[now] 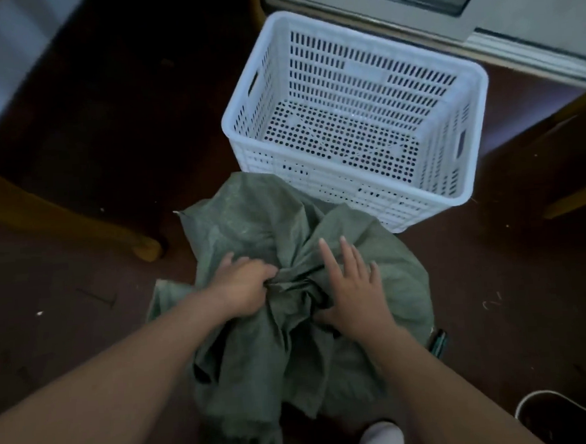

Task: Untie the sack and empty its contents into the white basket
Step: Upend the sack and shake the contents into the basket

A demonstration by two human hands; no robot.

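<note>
A grey-green woven sack (250, 224) stands on the dark floor in front of me, its top gathered into crumpled folds. My left hand (242, 283) is closed on the bunched fabric at the sack's neck. My right hand (352, 290) lies on the folds just right of it, fingers spread and flat, thumb tucked against the bunch. No tie or knot shows among the folds. The white perforated plastic basket (474, 131) stands just beyond the sack, up and to the right, with nothing inside it. The sack's contents are hidden.
A wooden furniture leg (142, 246) stands at the left and more wooden furniture (563, 171) at the right. A white cabinet (512, 9) runs behind the basket. A white cable (549, 396) curls at the lower right, and a white-socked foot (382, 436) shows at the bottom.
</note>
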